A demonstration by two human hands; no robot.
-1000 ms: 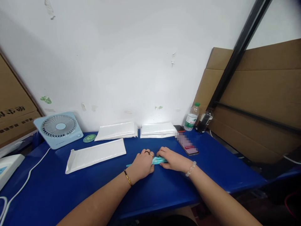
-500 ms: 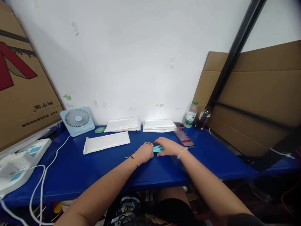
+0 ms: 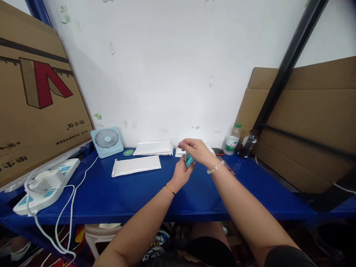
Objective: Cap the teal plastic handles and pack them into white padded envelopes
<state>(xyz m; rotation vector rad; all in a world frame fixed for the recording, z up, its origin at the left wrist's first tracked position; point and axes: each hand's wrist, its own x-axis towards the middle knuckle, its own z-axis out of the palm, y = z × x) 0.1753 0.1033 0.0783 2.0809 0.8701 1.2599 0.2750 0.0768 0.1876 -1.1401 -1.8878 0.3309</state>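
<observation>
A small teal bundle of thin strips or folded material (image 3: 188, 159) is raised upright off the table between my two hands; its exact kind does not show. My left hand (image 3: 182, 173) is closed round its lower part, thumb on the near side. From above, my right hand (image 3: 198, 151) reaches over with its fingers bent together on the bundle's upper end, hiding that part. Behind my hands, a stack of white padded envelopes (image 3: 179, 152) is partly covered. Left of them lie another envelope stack (image 3: 153, 147) and a single white envelope (image 3: 137, 165) on the blue table (image 3: 130, 196).
At the left stand a light blue fan (image 3: 107, 142) and a white power strip (image 3: 46, 193) with trailing cables. A green-capped water bottle (image 3: 232, 140), a dark bottle (image 3: 247, 144) and partly hidden phones (image 3: 218, 151) are at the back right. Cardboard (image 3: 314, 129) leans behind a black post.
Both hands have lifted the teal bundle off the table and tipped it upright. My right hand has moved from beside it to over its top. The camera view has turned slightly left.
</observation>
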